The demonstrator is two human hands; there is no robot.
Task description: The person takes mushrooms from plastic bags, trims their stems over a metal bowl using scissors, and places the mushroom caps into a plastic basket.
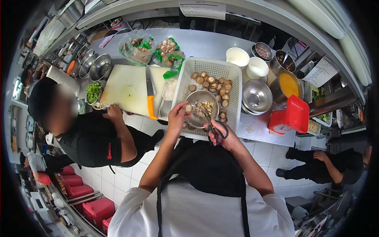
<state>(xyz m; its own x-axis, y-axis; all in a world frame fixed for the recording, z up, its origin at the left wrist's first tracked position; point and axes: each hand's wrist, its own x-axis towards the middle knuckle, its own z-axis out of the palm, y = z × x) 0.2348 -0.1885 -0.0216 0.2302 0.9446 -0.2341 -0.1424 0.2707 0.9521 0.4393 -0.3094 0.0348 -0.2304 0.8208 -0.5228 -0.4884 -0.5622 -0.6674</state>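
My left hand (177, 117) pinches a brown mushroom (188, 108) at the left rim of a steel bowl (202, 123). Black-handled scissors (206, 114) are gripped in my right hand (220, 137), their blades pointing into the bowl over small pale cut pieces (210, 104). The bowl rests inside a white perforated basket (239, 85). Whole brown mushrooms (220, 86) lie in the basket behind and to the right of the bowl, with some partly hidden in front of it.
Left of the basket, a knife with an orange handle (152, 107) lies by a cutting board (122, 89), where a co-worker (92, 136) stands. Plastic bags of mushrooms (167, 46) sit behind. To the right are white tubs (238, 57), steel bowls (256, 96) and a red-lidded scale (281, 121).
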